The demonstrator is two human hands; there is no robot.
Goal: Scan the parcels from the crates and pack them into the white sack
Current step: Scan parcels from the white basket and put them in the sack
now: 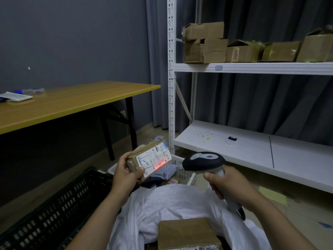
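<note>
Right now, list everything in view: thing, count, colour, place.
held parcel: 1, brown with white label, red scan line on it, centre
scanner: 1, black and grey, aimed at that label
white sack: 1, white, bottom centre
boxed parcel: 1, brown, amid the sack's folds, bottom edge
black crate: 1, black, lower left
white crate: 1, white, behind the held parcel
table: 1, yellow top, black legs, left
rack: 1, white, right
cardboard boxes: 5, brown, upper rack shelf
curtain: 1, grey, behind the rack
left grip: 1, holds the held parcel
right grip: 1, holds the scanner's handle
</note>
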